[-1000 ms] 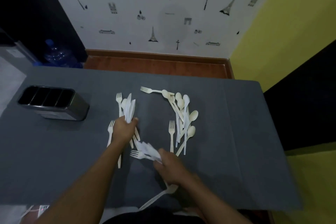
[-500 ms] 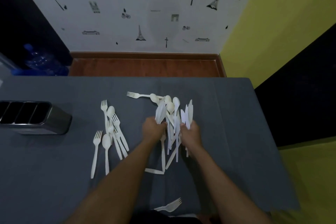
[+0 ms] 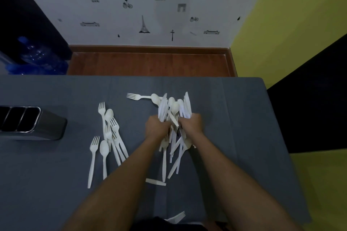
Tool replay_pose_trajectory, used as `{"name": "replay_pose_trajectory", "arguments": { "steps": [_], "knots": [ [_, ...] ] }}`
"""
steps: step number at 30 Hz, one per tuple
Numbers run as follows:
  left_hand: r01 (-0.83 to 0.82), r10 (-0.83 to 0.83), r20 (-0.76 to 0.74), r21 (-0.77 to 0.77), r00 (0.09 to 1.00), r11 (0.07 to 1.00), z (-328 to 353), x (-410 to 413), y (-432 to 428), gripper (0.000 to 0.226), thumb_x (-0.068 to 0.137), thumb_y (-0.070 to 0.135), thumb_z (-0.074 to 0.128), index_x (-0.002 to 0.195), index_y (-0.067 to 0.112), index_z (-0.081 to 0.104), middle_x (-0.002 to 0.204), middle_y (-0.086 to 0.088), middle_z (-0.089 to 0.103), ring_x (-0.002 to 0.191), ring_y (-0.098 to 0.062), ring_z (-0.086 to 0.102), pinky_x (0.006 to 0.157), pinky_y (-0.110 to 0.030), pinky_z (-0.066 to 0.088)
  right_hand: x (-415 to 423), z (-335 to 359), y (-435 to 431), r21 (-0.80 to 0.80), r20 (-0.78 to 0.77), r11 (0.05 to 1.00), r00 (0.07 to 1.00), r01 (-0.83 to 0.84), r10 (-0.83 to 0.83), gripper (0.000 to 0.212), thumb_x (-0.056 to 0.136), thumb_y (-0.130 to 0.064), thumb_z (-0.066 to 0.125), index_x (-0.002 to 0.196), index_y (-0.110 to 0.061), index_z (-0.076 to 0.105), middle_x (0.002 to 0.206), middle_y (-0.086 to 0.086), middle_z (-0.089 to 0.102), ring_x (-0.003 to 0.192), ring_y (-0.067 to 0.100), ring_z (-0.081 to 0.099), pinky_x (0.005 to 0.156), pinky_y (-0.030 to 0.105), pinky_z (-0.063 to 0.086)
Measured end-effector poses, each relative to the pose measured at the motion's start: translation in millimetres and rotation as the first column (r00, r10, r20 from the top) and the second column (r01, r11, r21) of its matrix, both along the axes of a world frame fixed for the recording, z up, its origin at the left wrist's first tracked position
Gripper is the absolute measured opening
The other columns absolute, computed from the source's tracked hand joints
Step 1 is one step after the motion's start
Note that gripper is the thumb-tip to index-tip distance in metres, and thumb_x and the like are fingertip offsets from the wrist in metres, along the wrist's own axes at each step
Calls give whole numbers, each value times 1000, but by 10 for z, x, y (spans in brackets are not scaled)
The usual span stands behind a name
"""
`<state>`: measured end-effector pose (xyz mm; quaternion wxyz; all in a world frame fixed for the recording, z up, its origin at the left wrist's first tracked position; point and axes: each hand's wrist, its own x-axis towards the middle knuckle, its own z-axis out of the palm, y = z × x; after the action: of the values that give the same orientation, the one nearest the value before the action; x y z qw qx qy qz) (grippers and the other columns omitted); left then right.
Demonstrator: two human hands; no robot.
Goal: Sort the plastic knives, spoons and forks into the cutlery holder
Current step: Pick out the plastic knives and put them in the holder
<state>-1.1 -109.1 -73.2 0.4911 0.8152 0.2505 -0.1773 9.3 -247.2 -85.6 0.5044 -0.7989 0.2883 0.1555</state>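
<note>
The left hand (image 3: 157, 127) is closed in a fist around a bundle of white plastic knives (image 3: 163, 108), whose blades stand up and point toward the far edge of the desk (image 3: 234, 118). The right hand (image 3: 190, 124) is also closed, gripping a second bundle of knives (image 3: 187, 105) that rise above the knuckles. The two fists are almost touching, near the middle of the desk, and between them some spoons (image 3: 174, 107) stick up (whether a hand holds them or they only lean there, I cannot tell). Under the wrists lies a loose heap of cutlery (image 3: 175, 154) with handles pointing toward the near edge.

A single fork (image 3: 139, 96) lies just beyond the hands, toward the far edge, its tines to the left. To the left of the left forearm there is a separate group of forks and spoons (image 3: 109, 137) lying flat on the desk. A short white piece (image 3: 155, 182) rests crosswise between the forearms, and one more fork (image 3: 177, 216) lies at the near edge.

The cutlery holder (image 3: 35, 124), a metal box with dark compartments, stands at the left edge of the desk, well apart from both hands.
</note>
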Motion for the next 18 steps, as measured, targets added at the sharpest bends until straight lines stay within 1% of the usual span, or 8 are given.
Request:
{"name": "replay_pose_trajectory", "arguments": {
  "steps": [2,4,6,9,12,15,16,18],
  "knots": [
    [-11,11,23,-6,1000,1000,0,36,61,20,87,18,70,68,18,62,68,-1,65,67,-22,65,60,-30,51,-10,90,-36,40,11,998,999,47,-48,21,68,-17,65,82,-2,64,72,7,64,64,23,62,59,35,51],
    [-19,21,37,-40,999,999,19,46,115,18,91,21,66,76,11,66,72,-5,68,70,-22,67,69,-36,57,-46,155,-86,93,10,992,996,88,-89,24,74,-16,64,92,-1,65,77,7,66,69,24,65,63,37,55],
    [-27,31,44,-75,999,997,29,37,154,20,93,20,63,86,2,68,76,-10,71,71,-23,69,70,-38,59,-122,162,-152,146,6,981,991,128,-131,26,76,-13,61,99,-2,62,78,7,65,69,24,64,64,40,57],
    [-29,33,40,-94,999,995,23,2,186,18,93,14,60,84,1,69,70,-12,72,58,-18,65,56,-29,52,-301,170,-243,246,-5,952,982,184,-189,29,77,-6,56,105,0,54,72,10,61,61,23,58,58,39,52],
    [-43,45,16,-102,999,994,-24,-50,218,24,94,17,64,73,6,68,67,-11,69,50,-17,60,47,-25,46,-539,156,-271,319,-62,917,971,237,-230,23,82,4,49,100,-10,51,67,11,54,47,18,49,46,30,43],
    [-31,36,42,-108,998,994,-57,-111,219,19,98,17,61,83,7,63,71,-11,65,54,-18,58,47,-26,46,-784,63,-266,196,-33,956,975,220,-218,12,87,-8,52,96,-15,55,65,6,54,48,18,48,45,29,39],
    [-19,25,56,-108,998,994,-65,-137,217,16,99,17,60,86,8,62,74,-13,66,57,-20,60,49,-28,48,-870,11,-247,139,-4,970,980,198,-200,6,88,-13,56,94,-14,58,68,6,57,52,19,51,48,30,42],
    [6,2,75,-106,997,994,-94,-185,218,12,98,18,64,87,15,61,80,-13,70,62,-22,64,55,-30,51,-996,-62,-175,67,18,989,991,128,-130,9,86,-19,64,88,-11,63,74,11,66,63,23,60,56,36,50]
  ]
}}
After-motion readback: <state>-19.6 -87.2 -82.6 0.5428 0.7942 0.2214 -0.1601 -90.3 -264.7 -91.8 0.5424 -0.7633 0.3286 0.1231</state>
